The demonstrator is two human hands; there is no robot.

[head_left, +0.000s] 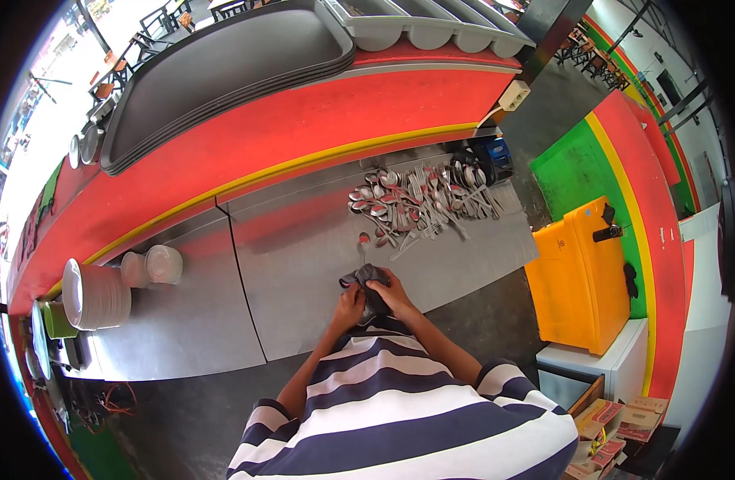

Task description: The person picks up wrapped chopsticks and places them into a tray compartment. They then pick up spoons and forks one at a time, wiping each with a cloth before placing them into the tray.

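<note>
Striped shirt fills the near edge. Well to the left of the cutlery pile, stacked plates and upturned bowls stand on the steel counter. Just this side of the pile, left hand and right hand meet, both clamped on a dark cloth; a spoon pokes out beyond it. Judgement: wiping one piece is in hand, and the next move calls for a firm grip through the cloth. Right of the pile stands a yellow bin. Behind the pile, a red ledge carries trays.

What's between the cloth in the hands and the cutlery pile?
Head view: one spoon, handle toward the cloth, otherwise bare steel counter.
</note>
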